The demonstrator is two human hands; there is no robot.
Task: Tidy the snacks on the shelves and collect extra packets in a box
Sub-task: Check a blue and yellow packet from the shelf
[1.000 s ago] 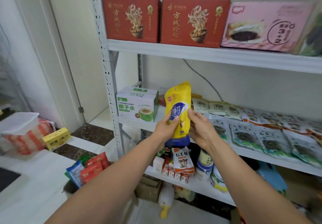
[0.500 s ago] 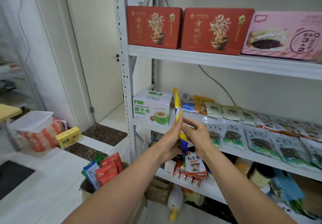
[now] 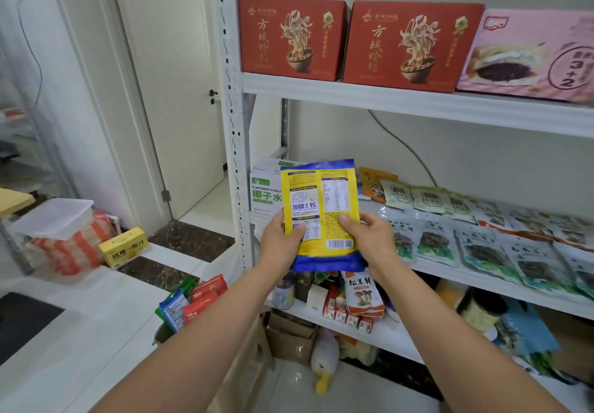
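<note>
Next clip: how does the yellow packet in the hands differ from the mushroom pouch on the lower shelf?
The yellow packet is held by the left hand and right hand; the mushroom pouch rests on small red boxes. The yellow packet shows its printed back with a barcode; the mushroom pouch shows its picture front. The packet is yellow and blue, the pouch white and orange. Both are flat bags.

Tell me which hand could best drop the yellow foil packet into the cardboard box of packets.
Left, probably: left hand and right hand both grip the yellow foil packet, but the cardboard box sits low at left.
</note>
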